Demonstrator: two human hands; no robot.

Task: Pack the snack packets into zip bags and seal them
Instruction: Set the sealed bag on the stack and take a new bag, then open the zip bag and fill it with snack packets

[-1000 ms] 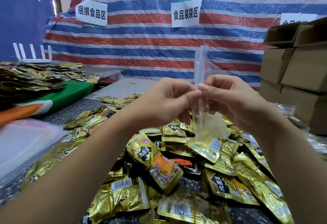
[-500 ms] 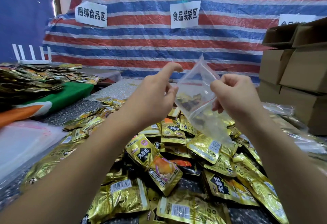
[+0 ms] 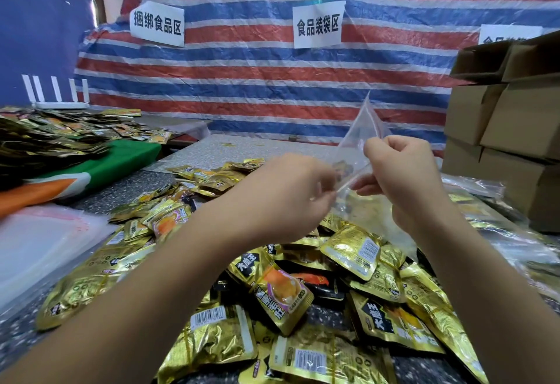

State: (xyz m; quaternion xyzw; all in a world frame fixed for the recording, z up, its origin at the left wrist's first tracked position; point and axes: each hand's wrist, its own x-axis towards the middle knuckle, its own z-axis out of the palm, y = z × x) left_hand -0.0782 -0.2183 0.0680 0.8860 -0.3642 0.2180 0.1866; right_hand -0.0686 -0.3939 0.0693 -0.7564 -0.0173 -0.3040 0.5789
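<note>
Bag (image 3: 360,138) pinched at its mouth by both hands, left hand (image 3: 291,195) and right hand (image 3: 400,177) level, packets (image 3: 348,247) heaped directly below, left nearer.

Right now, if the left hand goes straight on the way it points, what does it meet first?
The left hand points right, at the clear zip bag it already pinches. Just beyond that, it would probably meet the fingers of the right hand, though depth is unclear.
</note>
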